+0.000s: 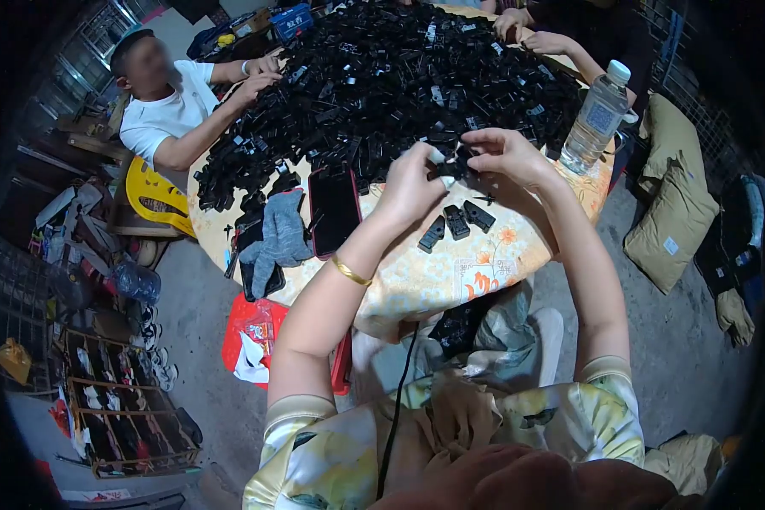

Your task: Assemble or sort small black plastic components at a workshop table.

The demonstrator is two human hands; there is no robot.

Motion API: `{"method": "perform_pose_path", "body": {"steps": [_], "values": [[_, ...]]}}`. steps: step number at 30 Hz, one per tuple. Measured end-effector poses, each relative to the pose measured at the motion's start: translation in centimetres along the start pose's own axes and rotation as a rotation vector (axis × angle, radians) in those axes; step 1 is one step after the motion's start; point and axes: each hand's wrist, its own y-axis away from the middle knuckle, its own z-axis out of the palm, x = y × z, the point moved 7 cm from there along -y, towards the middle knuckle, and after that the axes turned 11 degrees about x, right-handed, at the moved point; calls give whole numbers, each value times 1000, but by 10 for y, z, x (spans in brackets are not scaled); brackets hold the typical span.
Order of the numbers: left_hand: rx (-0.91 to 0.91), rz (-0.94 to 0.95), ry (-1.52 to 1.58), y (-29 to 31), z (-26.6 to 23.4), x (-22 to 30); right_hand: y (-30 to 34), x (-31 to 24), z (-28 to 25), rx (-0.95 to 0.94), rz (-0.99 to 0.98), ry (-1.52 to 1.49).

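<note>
One small black plastic piece [462, 156], clamped between the fingers of the left hand [409, 185] and right hand [513, 160], sits above the floral-patterned cream tabletop [399, 276], beyond three loose black rectangular parts [456, 223].

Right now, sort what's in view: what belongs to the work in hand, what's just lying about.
Work in hand:
small black part between left hand and right hand
three black plastic pieces
large black heap of parts

Apparently lying about:
clear bottle with white cap
crumpled grey cloth item
dark-screened, red-edged phone
</note>
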Motion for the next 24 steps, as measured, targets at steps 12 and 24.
{"method": "perform_pose_path", "body": {"steps": [12, 24], "values": [[221, -188, 563, -6, -29, -2, -11, -37, 35, 193, -244, -218], [154, -210, 663, -10, -39, 2, 4, -46, 39, 218, -362, -122]]}}
